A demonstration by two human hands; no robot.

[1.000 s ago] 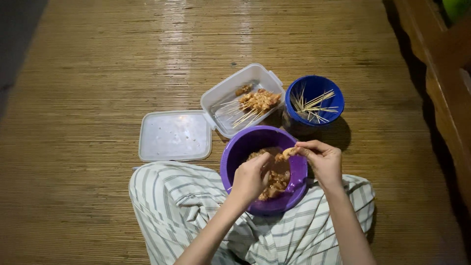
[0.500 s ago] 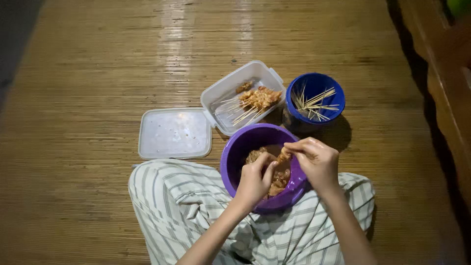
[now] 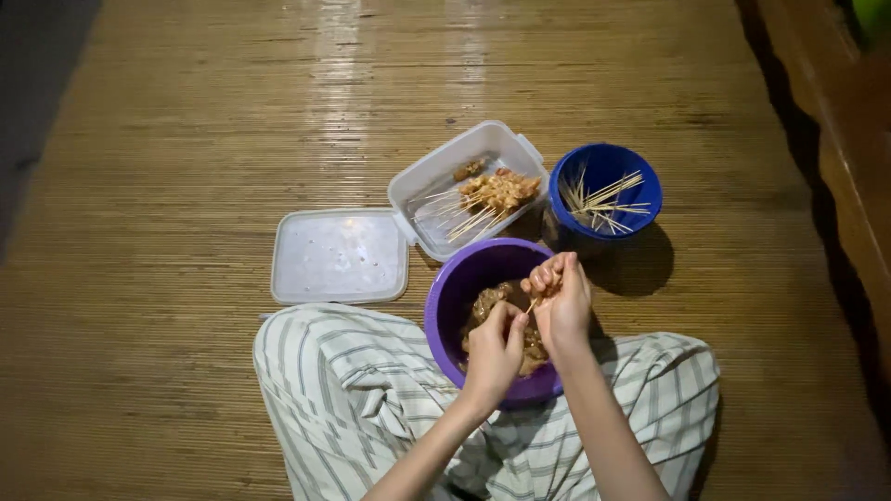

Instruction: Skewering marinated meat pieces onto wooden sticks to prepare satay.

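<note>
Left hand: the left hand (image 3: 497, 348) is raised over the near half of the purple bowl, forearm coming up from the lap, fingers curled with the thumb and forefinger pinched at the lower end of a thin bamboo skewer (image 3: 533, 302).
Right hand: the right hand (image 3: 560, 299) sits just above and beside the left, wrist bent, fingers bunched closed around a piece of marinated meat at the skewer's upper end — the two hands nearly touch.
Lap: both forearms rise over legs in striped cloth (image 3: 353, 390), crossed on the mat.
Purple bowl: the purple bowl (image 3: 455, 288) rests against the lap, directly under the hands; it holds brown marinated meat pieces (image 3: 492, 301), partly hidden by the fingers.
Lid: a clear plastic lid (image 3: 339, 256) lies flat on the mat, left of the bowl and touching the container's corner.
Container: a clear plastic container (image 3: 436, 181) sits beyond the bowl, tilted on the diagonal; inside lie several finished meat skewers (image 3: 492, 195), sticks pointing toward the lid.
Blue tub: a blue tub (image 3: 640, 199) stands just right of the container — loose bare skewer sticks (image 3: 603, 199) lie criss-crossed in it.
Floor: a woven bamboo mat (image 3: 186, 139) covers everything beyond.
</note>
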